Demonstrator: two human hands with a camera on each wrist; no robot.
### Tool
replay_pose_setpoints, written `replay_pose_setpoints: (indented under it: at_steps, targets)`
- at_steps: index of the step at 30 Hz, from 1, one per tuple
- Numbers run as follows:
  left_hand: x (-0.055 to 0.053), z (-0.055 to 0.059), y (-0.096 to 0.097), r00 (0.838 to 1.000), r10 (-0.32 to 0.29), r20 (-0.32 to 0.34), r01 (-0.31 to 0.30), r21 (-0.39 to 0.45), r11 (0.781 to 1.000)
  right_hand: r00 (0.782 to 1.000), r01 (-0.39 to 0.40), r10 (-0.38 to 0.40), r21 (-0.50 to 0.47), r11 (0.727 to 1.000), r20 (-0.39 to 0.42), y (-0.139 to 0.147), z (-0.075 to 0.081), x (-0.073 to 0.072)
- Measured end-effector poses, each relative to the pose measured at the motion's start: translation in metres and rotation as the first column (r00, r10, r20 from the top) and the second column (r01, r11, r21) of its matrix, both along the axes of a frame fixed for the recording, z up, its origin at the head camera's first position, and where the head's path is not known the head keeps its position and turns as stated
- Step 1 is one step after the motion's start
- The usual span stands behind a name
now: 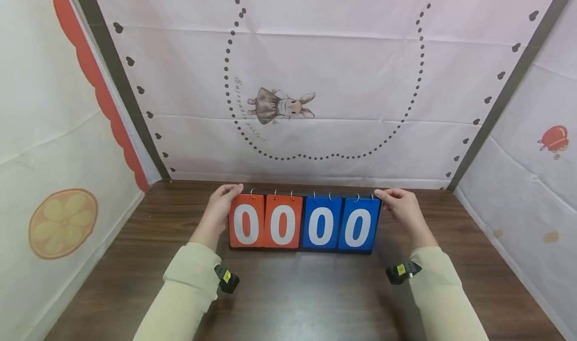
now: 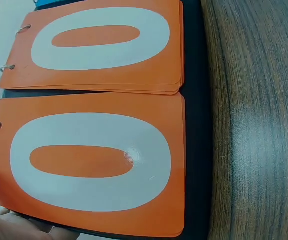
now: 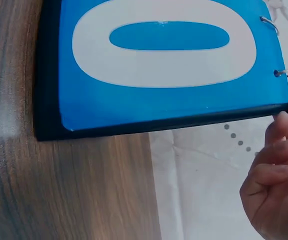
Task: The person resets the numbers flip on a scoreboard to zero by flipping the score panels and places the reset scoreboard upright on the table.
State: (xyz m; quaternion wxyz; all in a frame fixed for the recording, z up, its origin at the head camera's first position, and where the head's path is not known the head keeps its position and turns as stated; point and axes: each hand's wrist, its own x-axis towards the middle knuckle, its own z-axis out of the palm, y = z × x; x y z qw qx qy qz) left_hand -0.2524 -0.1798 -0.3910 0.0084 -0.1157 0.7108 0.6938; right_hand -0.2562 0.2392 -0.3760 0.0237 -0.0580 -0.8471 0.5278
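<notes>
A flip scoreboard (image 1: 301,224) stands on the table between my hands, its number cards hung from metal rings along the top edge. Two orange cards (image 2: 91,200) on the left and two blue cards (image 3: 174,107) on the right each show a white 0. My left hand (image 1: 222,203) grips the board's upper left corner, with the thumb at the top edge. At the opposite upper corner my right hand (image 1: 401,207) pinches the board between thumb and fingers; several of its fingers are curled in the right wrist view.
The brown wood-grain table (image 1: 302,296) lies under the board. Behind it rises a pale cloth wall (image 1: 342,90) with a printed rabbit and dotted line. Cloth panels (image 1: 45,145) close off both sides. A small black camera (image 1: 227,280) is strapped to each wrist.
</notes>
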Motion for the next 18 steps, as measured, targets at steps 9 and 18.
replay_pose_setpoints:
  at_steps: [9,18]
  targets:
    - [-0.006,-0.002,0.002,1.000,0.004,0.017,-0.004,0.020,1.000,0.999,0.051,-0.051,0.060,0.997,-0.004,0.000,0.000,-0.011]
    - [0.015,0.015,0.000,0.993,-0.093,-0.073,0.031,-0.599,0.801,0.985,0.119,-0.114,0.028,0.992,-0.132,-0.008,0.010,0.013]
